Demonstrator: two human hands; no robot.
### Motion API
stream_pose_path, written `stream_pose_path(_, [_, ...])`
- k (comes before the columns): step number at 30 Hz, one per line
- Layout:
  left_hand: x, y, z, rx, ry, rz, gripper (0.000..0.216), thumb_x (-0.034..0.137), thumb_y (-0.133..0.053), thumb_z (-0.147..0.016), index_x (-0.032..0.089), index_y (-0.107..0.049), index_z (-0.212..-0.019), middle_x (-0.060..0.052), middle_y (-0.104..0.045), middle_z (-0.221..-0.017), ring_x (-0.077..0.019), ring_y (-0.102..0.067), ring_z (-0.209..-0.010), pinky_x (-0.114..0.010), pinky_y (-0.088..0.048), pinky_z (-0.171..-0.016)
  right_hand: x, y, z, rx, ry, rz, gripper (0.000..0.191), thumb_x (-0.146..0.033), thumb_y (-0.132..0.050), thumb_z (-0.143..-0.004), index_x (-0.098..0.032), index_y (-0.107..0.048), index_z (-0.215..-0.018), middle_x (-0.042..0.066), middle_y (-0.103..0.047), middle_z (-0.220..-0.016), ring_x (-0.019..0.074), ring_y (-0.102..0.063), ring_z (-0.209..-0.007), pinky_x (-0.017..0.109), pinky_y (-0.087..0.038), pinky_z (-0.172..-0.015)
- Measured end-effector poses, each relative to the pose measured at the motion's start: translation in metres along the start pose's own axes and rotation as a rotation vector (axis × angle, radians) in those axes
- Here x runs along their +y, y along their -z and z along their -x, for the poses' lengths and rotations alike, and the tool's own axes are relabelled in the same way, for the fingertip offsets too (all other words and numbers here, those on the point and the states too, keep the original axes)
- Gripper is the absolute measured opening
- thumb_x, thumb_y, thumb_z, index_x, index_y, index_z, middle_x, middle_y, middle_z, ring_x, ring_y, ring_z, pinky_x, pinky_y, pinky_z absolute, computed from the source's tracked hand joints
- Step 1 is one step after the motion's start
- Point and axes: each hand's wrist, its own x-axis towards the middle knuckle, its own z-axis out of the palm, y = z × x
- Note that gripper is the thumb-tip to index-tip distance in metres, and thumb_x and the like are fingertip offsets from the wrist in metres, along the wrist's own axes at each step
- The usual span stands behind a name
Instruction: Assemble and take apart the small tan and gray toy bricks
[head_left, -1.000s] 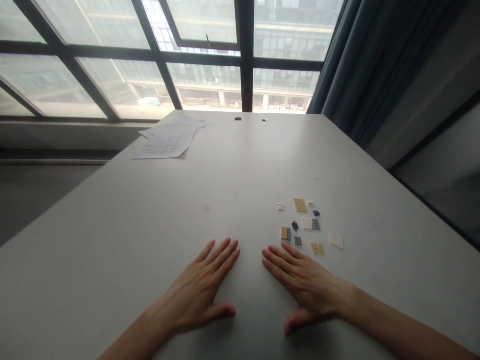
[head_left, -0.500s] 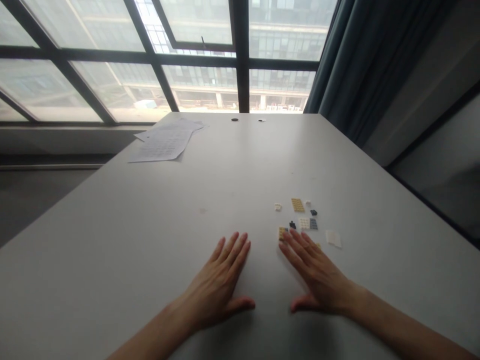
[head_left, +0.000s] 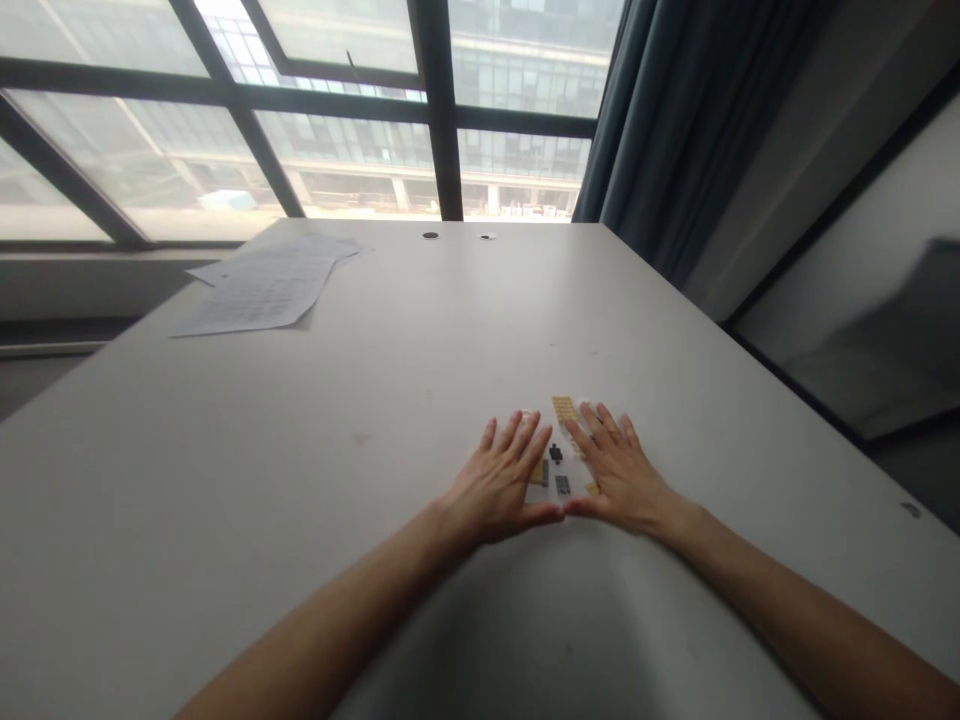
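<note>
Has a black plastic piece with short projections and a dark grey rectangular plastic piece on the white table, between left hand and right hand. Partly hides a tan-and-grey plastic block behind the left one. Keeps a studded yellow rectangular plate just past the right index fingertip. Spreads all fingers, palms down, thumb tips touching or nearly so. Faces white printed paper sheets, far left.

On my feed, daylight came through the windows, bleaching the building outside and laying a pale sheen across the far tabletop. Soft shadow dimmed its near end, the curtain sat dark, and I saw the small pieces slightly blurred.
</note>
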Motion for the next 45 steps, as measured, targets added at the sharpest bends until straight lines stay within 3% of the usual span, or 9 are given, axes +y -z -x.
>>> stream_pose_path(7, [-0.009, 0.0, -0.012, 0.003, -0.013, -0.013, 0.096, 0.076, -0.032, -0.081, 0.01, -0.015, -0.149, -0.016, -0.014, -0.156, -0.0339, -0.009, -0.144, -0.052, -0.011, -0.115, 0.008, 0.007, -0.043, -0.106, 0.029, -0.066, 0.095, -0.077, -0.042, -0.078, -0.018, -0.023, -0.15, 0.015, -0.022, -0.155, 0.0365, -0.013, -0.143, 0.058, -0.015, -0.112])
stream_pose_path(14, [-0.027, 0.001, 0.008, 0.038, 0.085, -0.06, 0.09, 0.071, -0.035, -0.085, 0.009, -0.019, -0.149, -0.016, -0.017, -0.156, -0.0323, -0.013, -0.144, -0.05, -0.015, -0.116, -0.02, 0.005, -0.081, -0.106, 0.203, -0.156, 0.093, -0.072, -0.045, -0.08, -0.012, -0.026, -0.148, 0.015, -0.025, -0.154, 0.035, -0.014, -0.143, 0.052, -0.014, -0.115])
stream_pose_path(23, [-0.087, 0.005, 0.114, 0.135, 0.257, -0.178, 0.08, 0.061, -0.042, -0.088, 0.014, -0.017, -0.149, -0.016, -0.027, -0.153, -0.0314, -0.024, -0.141, -0.05, -0.026, -0.113, -0.122, 0.0, -0.137, -0.018, 0.498, -0.304, 0.083, -0.064, -0.047, -0.085, -0.006, -0.032, -0.143, 0.019, -0.032, -0.15, 0.036, -0.019, -0.141, 0.047, -0.019, -0.115])
stream_pose_path(27, [-0.112, 0.004, 0.158, 0.215, 0.387, -0.24, 0.079, 0.056, -0.043, -0.089, 0.014, -0.014, -0.149, -0.017, -0.03, -0.151, -0.0322, -0.026, -0.141, -0.051, -0.028, -0.111, -0.179, -0.011, -0.167, 0.026, 0.56, -0.359, 0.077, -0.062, -0.046, -0.087, -0.006, -0.036, -0.14, 0.02, -0.036, -0.147, 0.037, -0.023, -0.139, 0.049, -0.022, -0.114])
stream_pose_path(30, [-0.119, 0.004, 0.177, 0.255, 0.476, -0.247, 0.08, 0.057, -0.043, -0.088, 0.013, -0.016, -0.149, -0.018, -0.031, -0.151, -0.0335, -0.027, -0.14, -0.053, -0.027, -0.111, -0.205, -0.013, -0.179, 0.083, 0.587, -0.433, 0.076, -0.061, -0.049, -0.087, -0.008, -0.037, -0.139, 0.02, -0.036, -0.148, 0.0351, -0.028, -0.138, 0.048, -0.024, -0.113])
stream_pose_path(32, [-0.12, 0.005, 0.185, 0.27, 0.505, -0.241, 0.08, 0.058, -0.043, -0.087, 0.013, -0.017, -0.148, -0.018, -0.03, -0.151, -0.0336, -0.026, -0.14, -0.053, -0.027, -0.111, -0.206, -0.011, -0.177, 0.124, 0.601, -0.516, 0.07, -0.057, -0.05, -0.088, -0.012, -0.036, -0.14, 0.017, -0.035, -0.149, 0.0291, -0.033, -0.137, 0.042, -0.026, -0.113])
stream_pose_path(35, [-0.122, 0.007, 0.191, 0.283, 0.518, -0.239, 0.081, 0.058, -0.042, -0.088, 0.013, -0.014, -0.149, -0.019, -0.027, -0.153, -0.0326, -0.023, -0.141, -0.052, -0.026, -0.112, -0.181, -0.005, -0.159, 0.147, 0.538, -0.635, 0.07, -0.054, -0.052, -0.088, -0.015, -0.032, -0.143, 0.015, -0.034, -0.149, 0.0236, -0.031, -0.138, 0.039, -0.028, -0.113])
stream_pose_path(40, [-0.13, 0.02, 0.182, 0.191, 0.478, -0.2, 0.092, 0.066, -0.047, -0.082, 0.016, -0.011, -0.151, -0.017, -0.019, -0.156, -0.0332, -0.018, -0.143, -0.051, -0.022, -0.113, -0.131, 0.0, -0.111, -0.018, 0.386, -0.533, 0.084, -0.062, -0.051, -0.085, -0.009, -0.027, -0.146, 0.019, -0.03, -0.151, 0.0291, -0.022, -0.141, 0.046, -0.021, -0.115])
stream_pose_path(45, [-0.134, 0.034, 0.158, 0.082, 0.385, -0.141, 0.078, 0.067, -0.045, -0.083, 0.03, -0.023, -0.148, -0.006, -0.023, -0.156, -0.0307, -0.019, -0.143, -0.053, -0.02, -0.113, -0.142, 0.0, -0.102, -0.102, 0.423, -0.359, 0.092, -0.07, -0.041, -0.084, -0.01, -0.019, -0.15, 0.019, -0.016, -0.156, 0.0332, -0.012, -0.144, 0.049, -0.015, -0.116])
